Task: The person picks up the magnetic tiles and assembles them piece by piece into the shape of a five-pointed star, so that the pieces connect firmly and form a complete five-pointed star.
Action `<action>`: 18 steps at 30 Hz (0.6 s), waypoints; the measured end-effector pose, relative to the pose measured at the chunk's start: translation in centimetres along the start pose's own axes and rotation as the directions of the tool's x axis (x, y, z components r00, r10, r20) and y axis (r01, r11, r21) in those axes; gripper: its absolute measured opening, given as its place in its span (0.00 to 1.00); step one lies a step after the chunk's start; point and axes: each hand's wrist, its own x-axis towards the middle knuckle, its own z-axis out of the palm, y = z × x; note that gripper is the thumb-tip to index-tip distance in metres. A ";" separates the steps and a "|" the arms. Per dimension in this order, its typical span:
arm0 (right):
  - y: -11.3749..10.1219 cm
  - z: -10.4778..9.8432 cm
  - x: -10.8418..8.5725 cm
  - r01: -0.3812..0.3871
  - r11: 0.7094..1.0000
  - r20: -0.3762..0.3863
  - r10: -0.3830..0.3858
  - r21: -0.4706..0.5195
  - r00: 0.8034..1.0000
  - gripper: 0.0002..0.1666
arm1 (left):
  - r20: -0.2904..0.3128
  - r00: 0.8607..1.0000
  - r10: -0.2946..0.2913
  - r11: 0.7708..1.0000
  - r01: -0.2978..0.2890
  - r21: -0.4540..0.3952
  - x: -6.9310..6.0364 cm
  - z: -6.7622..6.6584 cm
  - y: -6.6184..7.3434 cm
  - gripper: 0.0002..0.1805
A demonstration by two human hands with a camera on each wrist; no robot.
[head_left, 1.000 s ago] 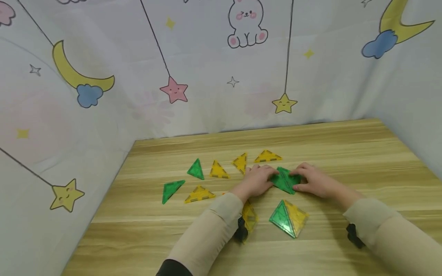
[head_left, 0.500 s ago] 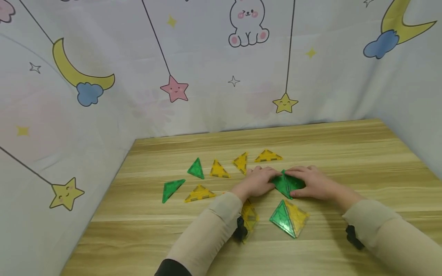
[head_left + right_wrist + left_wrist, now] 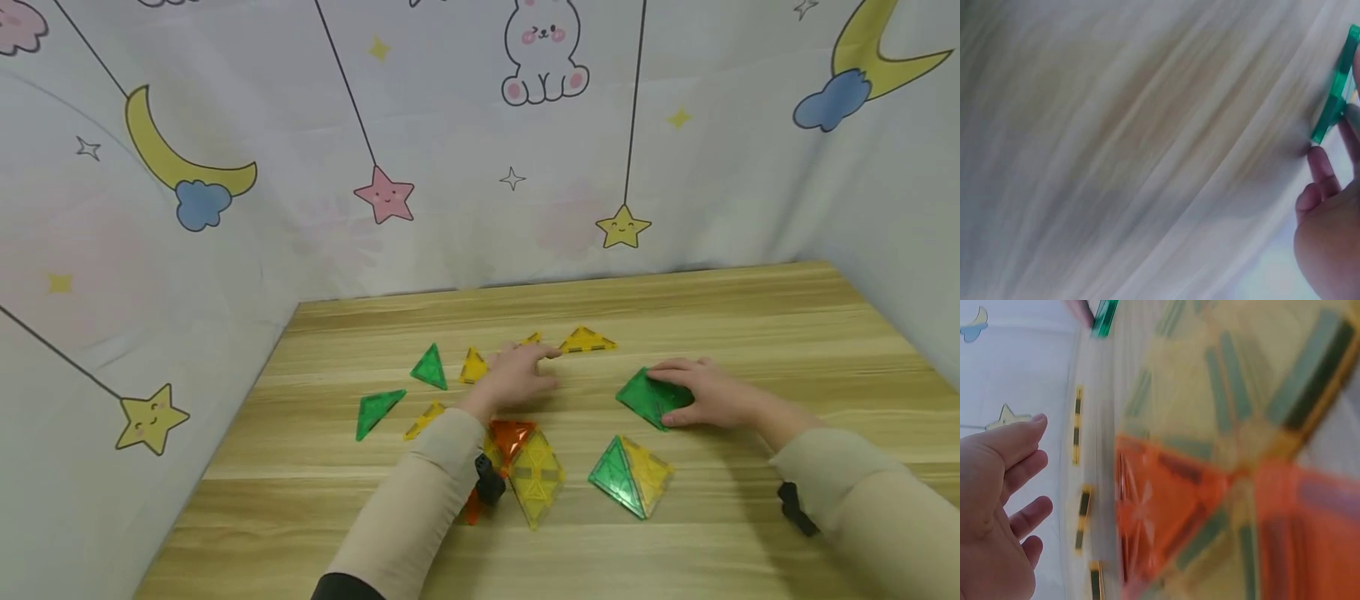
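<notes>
My right hand (image 3: 712,394) holds a square (image 3: 643,397) of two green triangular magnetic tiles on the table, thumb at the near side and fingers at the far side. In the right wrist view, fingertips meet the edge of a green tile (image 3: 1337,87). Away to the left, my left hand (image 3: 513,377) is over the yellow triangles with its fingers loosely extended and nothing in them. It partly hides a yellow triangle (image 3: 473,367). The left wrist view shows this hand (image 3: 997,506) beside an orange tile (image 3: 1160,506).
A green-and-yellow square (image 3: 632,477) lies in front of the right hand. Under the left forearm sits a group of yellow tiles (image 3: 536,479) and orange tiles (image 3: 512,437). Loose green triangles (image 3: 430,367) lie left, and a yellow triangle (image 3: 587,340) at the back.
My left hand has let go of the green tiles and moved left. The right hand has shifted slightly right with the green tiles, which now sit edge to edge.
</notes>
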 end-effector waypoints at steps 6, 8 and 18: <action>1.1 -0.8 -1.3 -0.002 1.000 0.013 0.002 -0.002 1.000 0.44 | -0.038 0.997 -0.060 0.998 0.060 -0.009 -0.3 -0.6 -1.9 0.29; 1.4 -1.1 -1.7 -0.004 1.000 0.015 0.004 -0.004 1.000 0.44 | -0.051 0.996 -0.077 0.997 0.077 -0.017 -0.4 -0.7 -2.3 0.29; 1.9 -1.5 -2.8 -0.013 1.000 0.023 0.013 -0.018 1.000 0.44 | -0.121 0.983 -0.135 0.991 0.136 -0.006 -0.5 -0.7 -4.0 0.26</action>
